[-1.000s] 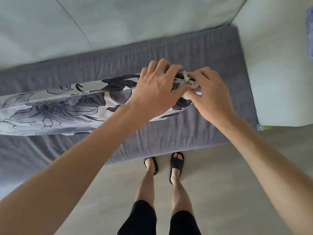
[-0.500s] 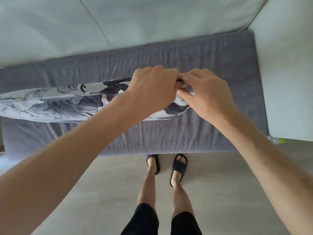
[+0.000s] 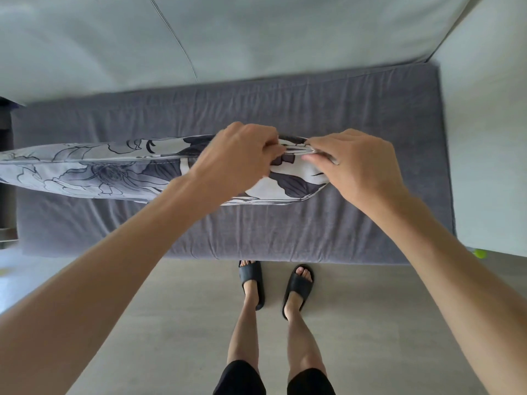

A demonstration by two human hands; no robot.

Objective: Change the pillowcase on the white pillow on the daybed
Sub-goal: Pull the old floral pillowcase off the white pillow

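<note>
Currently, floral pillowcase [image 3: 85, 172] is lying across grey daybed cushion [image 3: 342, 109]. Left hand [image 3: 236, 158] and right hand [image 3: 356, 166] are pinching its three o'clock seam, fingers curled narrow. Likely handling soft, light, limp; grip there.

We find no text, label, brand, number or sign that we can read anywhere in this view. The white fabric pillowcase printed with grey-blue flowers [image 3: 94, 169] carries only its pattern, with no lettering we can make out.

Both arms outstretched; left hand [image 3: 239, 155] and right hand [image 3: 356, 163] pinching (fingers curled).
</note>
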